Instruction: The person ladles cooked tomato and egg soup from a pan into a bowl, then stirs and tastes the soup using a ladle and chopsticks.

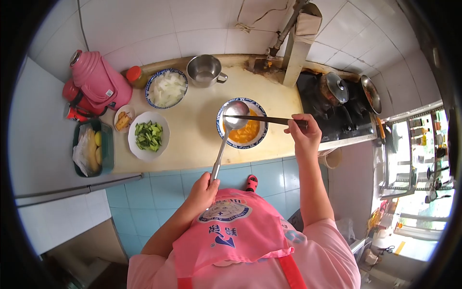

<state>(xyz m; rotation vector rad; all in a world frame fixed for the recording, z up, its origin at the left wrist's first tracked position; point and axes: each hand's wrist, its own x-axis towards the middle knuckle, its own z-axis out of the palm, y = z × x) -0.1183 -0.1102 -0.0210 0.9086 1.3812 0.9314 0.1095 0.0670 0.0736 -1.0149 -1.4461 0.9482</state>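
My left hand (203, 192) is closed round the handle of a metal ladle (236, 121), whose round bowl is over a blue-rimmed bowl (263, 129). Orange-yellow pieces, perhaps egg, lie in that bowl (244, 135). In my right hand (303, 131), pinched between the fingers, are dark chopsticks (272, 119); their tips reach over the ladle's bowl from the right. Whether they touch the metal is hard to tell.
Left on the counter (192, 130) are plates of cut greens (148, 136) and white slices (167, 88), a small dish (124, 119), a metal cup (204, 71), a pink flask (101, 79) and a green basket (108, 149). A stove (313, 106) with a lidded pan (334, 88) stands right.
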